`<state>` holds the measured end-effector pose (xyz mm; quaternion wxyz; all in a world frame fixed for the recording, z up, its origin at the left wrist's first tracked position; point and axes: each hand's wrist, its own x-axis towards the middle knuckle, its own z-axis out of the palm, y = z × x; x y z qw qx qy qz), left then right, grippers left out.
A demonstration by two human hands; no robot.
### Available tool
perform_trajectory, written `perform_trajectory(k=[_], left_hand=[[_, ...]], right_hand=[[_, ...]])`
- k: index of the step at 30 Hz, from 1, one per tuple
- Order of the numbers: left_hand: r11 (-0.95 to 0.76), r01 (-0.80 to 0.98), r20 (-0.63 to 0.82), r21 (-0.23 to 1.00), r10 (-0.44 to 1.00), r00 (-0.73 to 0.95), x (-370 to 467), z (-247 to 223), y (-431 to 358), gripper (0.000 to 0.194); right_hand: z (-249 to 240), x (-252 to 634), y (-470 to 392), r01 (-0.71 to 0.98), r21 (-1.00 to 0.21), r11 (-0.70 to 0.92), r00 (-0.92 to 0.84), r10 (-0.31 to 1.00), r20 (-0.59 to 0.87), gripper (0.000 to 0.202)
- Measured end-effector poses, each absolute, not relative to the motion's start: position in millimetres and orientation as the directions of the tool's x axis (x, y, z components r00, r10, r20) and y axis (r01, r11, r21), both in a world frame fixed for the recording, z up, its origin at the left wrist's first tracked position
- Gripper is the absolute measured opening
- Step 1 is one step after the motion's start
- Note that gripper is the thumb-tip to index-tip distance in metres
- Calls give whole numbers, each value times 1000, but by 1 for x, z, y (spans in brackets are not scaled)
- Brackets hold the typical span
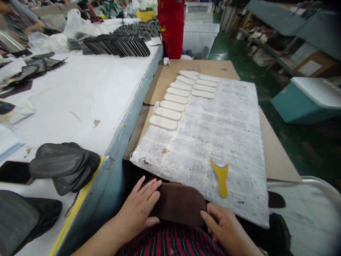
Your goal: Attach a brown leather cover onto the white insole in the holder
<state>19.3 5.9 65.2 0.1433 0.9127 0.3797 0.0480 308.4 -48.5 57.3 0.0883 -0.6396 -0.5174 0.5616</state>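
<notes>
A dark brown rounded panel (pixel 181 203), like a piece of leather, lies across my lap at the near edge of the board. My left hand (pixel 142 201) rests over its left end, fingers stretched out and lying flat on it. At the right end, my right hand (pixel 220 222) pinches the panel's edge between thumb and fingers. Just beyond it, on the whitish board (pixel 202 142), lies a yellow Y-shaped template (pixel 221 177). Farther up the board, pale oblong pieces (pixel 167 113) with rounded ends form two overlapping rows.
To the left runs a white-topped table (pixel 80 103) carrying stacked dark panels (pixel 61 163), a phone (pixel 16 172) and a long row of dark pieces (pixel 117 45). Cardboard (pixel 213 67) lies under the board. A teal-and-white box (pixel 306 99) stands on the floor at right.
</notes>
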Motion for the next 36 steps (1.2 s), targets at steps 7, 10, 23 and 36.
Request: perform_trajectory(k=[7,10,23,36], left_hand=[[-650,700,-51,295,721,691,21,68,5,50],[-667,693,-24,275,715,698,22,65,6,53],[-786,516,88,340,573,815,81,59,12,44],[-750,562,73,348,620,782,100,61,8,45]], right_hand=[[47,309,-48,559,-685,-468,-156,752,-641,37],[46,309,-48,524,-678,-516,-136,735,-664,37],[52,307,-43,430,-710,-558,-110,748,-655,32],[50,304,-44,323,-739,-591,-117,750,-651,32]])
